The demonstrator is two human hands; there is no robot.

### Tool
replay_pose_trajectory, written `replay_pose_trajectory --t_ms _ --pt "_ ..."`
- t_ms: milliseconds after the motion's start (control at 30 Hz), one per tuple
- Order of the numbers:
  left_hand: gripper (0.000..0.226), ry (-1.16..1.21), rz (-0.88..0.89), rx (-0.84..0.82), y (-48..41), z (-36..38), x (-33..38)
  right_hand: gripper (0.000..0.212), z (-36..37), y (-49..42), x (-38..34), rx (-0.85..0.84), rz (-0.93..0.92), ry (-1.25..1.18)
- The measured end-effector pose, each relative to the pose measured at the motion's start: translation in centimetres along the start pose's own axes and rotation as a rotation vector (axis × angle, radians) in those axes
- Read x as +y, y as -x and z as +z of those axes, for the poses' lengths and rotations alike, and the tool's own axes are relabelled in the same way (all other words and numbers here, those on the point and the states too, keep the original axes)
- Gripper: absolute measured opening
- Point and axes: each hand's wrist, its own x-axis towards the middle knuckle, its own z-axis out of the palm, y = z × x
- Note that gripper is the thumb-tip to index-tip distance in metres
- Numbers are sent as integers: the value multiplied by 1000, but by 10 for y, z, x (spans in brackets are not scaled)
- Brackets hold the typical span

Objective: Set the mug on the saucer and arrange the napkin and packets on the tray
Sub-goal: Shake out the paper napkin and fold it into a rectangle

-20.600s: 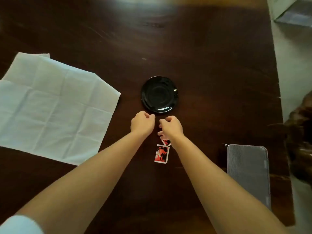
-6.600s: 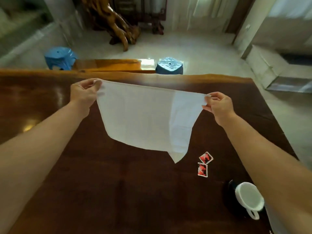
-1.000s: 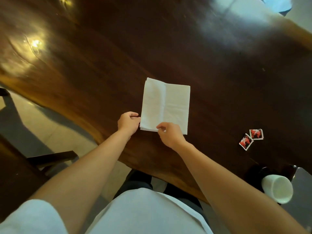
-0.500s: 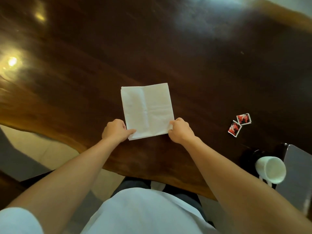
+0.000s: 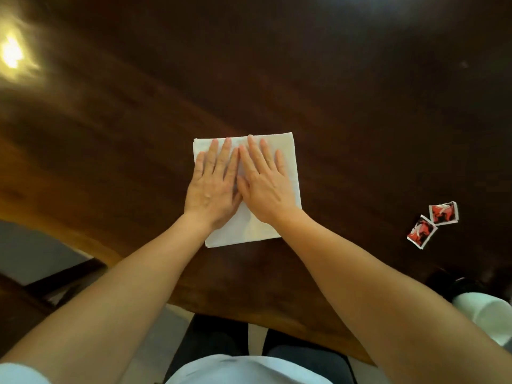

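A white napkin [image 5: 288, 162], folded into a square, lies flat on the dark wooden table near its front edge. My left hand [image 5: 213, 184] and my right hand [image 5: 263, 181] rest palm down on it side by side, fingers spread, covering most of it. Two red and white packets [image 5: 433, 224] lie on the table to the right, touching at a corner. At the lower right edge the white mug [image 5: 490, 314] stands on the black saucer [image 5: 443, 281]; my right forearm hides part of both. The tray is out of view.
The dark wooden table [image 5: 304, 65] stretches far ahead and to both sides. Its curved front edge runs just below the napkin. A dark wooden chair part [image 5: 55, 284] sits below the edge at the left. A lamp reflection [image 5: 11, 54] glares at the far left.
Both hands have let go of the napkin's near corners and now lie flat on top of it. The view has shifted, so the packets and mug sit further right.
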Motion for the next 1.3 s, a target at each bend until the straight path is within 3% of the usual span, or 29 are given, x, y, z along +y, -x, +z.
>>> replay_pose_trajectory --t_ms 200,533,800,967,1067,1167,1300 --pt "91 78 -136 61 -3 12 -5 76 8 -7 42 22 68 158" --pt "95 56 -199 54 -2 12 2 85 11 -7 44 51 180 107" --pt "92 41 -213 28 0 10 4 85 6 -5 44 48 141 77" --pt "73 132 -298 -3 -14 -17 9 86 -19 -9 46 11 98 45" --pt "65 183 -377 14 -26 -43 4 67 -46 -19 47 31 90 55" --pt "59 118 -439 -87 -25 -58 3 41 -57 -19 45 -37 51 40" --pt "27 80 -381 -139 -12 -66 5 20 -63 -6 48 -91 21 -88"
